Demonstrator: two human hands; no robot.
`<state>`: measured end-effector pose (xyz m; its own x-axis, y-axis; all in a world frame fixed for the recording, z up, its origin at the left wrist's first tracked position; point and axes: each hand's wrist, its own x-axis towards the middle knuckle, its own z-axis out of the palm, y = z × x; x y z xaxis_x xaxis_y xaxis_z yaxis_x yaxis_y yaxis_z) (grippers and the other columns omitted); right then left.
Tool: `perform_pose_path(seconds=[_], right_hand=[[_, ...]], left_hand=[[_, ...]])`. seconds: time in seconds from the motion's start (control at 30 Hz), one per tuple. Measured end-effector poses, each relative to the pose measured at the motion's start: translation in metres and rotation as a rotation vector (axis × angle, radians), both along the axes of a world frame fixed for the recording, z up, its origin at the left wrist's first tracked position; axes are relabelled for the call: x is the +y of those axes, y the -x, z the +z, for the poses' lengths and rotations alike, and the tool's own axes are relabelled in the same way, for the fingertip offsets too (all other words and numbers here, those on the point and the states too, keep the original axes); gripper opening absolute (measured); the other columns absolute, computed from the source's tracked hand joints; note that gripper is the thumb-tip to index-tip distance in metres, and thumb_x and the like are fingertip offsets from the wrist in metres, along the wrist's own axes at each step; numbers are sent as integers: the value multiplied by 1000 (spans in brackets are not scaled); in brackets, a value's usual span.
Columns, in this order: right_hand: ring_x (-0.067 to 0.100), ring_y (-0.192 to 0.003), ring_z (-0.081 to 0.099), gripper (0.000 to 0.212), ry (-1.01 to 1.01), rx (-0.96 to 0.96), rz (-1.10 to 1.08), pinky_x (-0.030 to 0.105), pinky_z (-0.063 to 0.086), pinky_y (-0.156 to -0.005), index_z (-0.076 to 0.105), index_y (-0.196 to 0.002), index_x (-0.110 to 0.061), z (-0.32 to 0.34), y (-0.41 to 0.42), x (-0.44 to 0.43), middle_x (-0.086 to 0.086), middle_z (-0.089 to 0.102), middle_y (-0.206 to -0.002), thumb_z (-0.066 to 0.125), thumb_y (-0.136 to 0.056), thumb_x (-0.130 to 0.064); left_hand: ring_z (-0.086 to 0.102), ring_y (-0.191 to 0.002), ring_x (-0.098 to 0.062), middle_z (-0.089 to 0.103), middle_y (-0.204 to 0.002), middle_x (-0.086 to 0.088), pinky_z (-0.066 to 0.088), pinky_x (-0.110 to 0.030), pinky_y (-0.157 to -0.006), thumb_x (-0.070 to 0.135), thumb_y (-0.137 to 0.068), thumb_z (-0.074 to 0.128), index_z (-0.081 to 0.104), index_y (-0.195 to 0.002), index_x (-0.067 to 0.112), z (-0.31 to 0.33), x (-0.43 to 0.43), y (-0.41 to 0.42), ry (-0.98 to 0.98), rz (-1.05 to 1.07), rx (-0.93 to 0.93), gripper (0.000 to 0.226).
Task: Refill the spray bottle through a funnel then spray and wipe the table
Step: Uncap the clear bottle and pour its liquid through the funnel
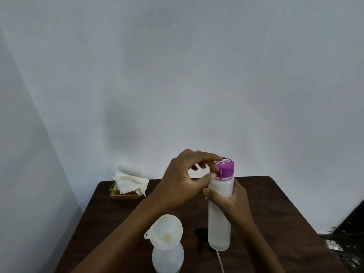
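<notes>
- Head view: uncapping is going on, ahead of any pour. The right hand (233,201) is wrapping its fingers round the middle of the refill bottle (219,223), keeping it upright over the surface (285,213). Whether its base is touching down I cannot tell.
- Left hand (183,180) is pinching the purple cap (225,168) between thumb and fingers.
- Funnel (167,231) is sitting in the neck of the spray bottle (167,257), at the near edge, just left of the refill bottle.
- What looks like the black trigger head (201,233) is lying between them.
- Tissues (128,182) are standing in a holder at the far left corner.
- Next move, I judge, is calling for taking the cap off, then tilting the mouth slowly over the funnel so that it is neither tipping nor overflowing.
</notes>
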<state>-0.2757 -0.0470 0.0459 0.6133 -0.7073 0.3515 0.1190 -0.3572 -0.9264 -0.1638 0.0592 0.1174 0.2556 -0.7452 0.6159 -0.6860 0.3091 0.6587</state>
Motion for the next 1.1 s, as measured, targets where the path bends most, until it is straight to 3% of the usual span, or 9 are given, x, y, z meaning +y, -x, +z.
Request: perform_pose_path(seconds=[0.07, 0.2, 0.37, 0.5, 0.57, 0.63, 0.73, 0.97, 1.1], right_hand=[[10, -70, 69, 38, 12, 17, 3, 15, 52, -56, 56, -91, -31, -1, -2, 2, -4, 69, -75, 75, -59, -30], [2, -80, 66, 43, 42, 36, 50, 9, 50, -59, 55, -93, -36, 0, -4, 7, -24, 67, -86, 78, -57, -35], [6, -78, 68, 49, 8, 35, 59, 11, 50, -58, 57, -93, -30, -2, -5, 11, -19, 69, -87, 74, -51, -48], [1, -77, 66, 40, 14, 55, 48, 9, 49, -56, 57, -91, -31, -4, -3, 7, -23, 68, -85, 78, -57, -36], [0, -77, 66, 38, 14, 58, 37, 8, 48, -56, 56, -91, -32, -4, -1, 3, -25, 67, -84, 76, -58, -34], [-2, -78, 64, 40, 26, 57, 25, 7, 48, -56, 54, -92, -34, -4, 0, 1, -26, 66, -83, 75, -58, -33], [-1, -75, 64, 40, 31, 55, 12, 7, 48, -54, 54, -90, -34, -6, 1, -2, -12, 66, -76, 75, -57, -32], [-3, -78, 64, 41, 42, 99, 27, 7, 48, -55, 53, -91, -37, -13, -3, 1, -11, 64, -83, 76, -56, -37], [1, -74, 65, 42, 23, 81, 31, 10, 49, -56, 57, -90, -35, -13, -4, -1, -12, 68, -77, 79, -54, -39]], left_hand=[[51, -102, -4, 63, -107, 16, 39, -8, -83, 28, -76, 71, 65, -111, 28, 3, -4, 0, -15, 39, -126, 36], [45, -114, -1, 58, -121, 17, 41, -12, -94, 32, -78, 70, 55, -117, 39, 6, -16, 4, -108, 13, -151, 43], [63, -90, -2, 69, -95, 11, 53, -22, -85, 19, -82, 68, 62, -104, 25, 11, -30, 11, -178, -91, 4, 23], [62, -92, -6, 68, -95, 13, 54, -31, -83, 40, -80, 67, 64, -98, 29, 16, -30, 2, -296, -102, -50, 21], [57, -100, -4, 64, -106, 18, 53, -26, -83, 49, -75, 68, 61, -106, 33, 18, -28, -8, -375, -101, -97, 35], [53, -106, 1, 59, -118, 21, 48, -11, -82, 47, -72, 73, 55, -118, 37, 19, -25, -18, -441, -115, -119, 51], [51, -103, 8, 57, -120, 22, 38, 2, -75, 40, -70, 78, 51, -126, 37, 19, -20, -27, -484, -130, -135, 62], [60, -85, 0, 62, -99, 20, 47, -11, -64, 45, -59, 83, 54, -97, 40, 8, -12, -30, -403, -54, 101, 48], [62, -83, -7, 65, -98, 13, 48, -17, -57, 32, -57, 84, 57, -96, 34, 2, -8, -30, -331, -93, 332, 48]])
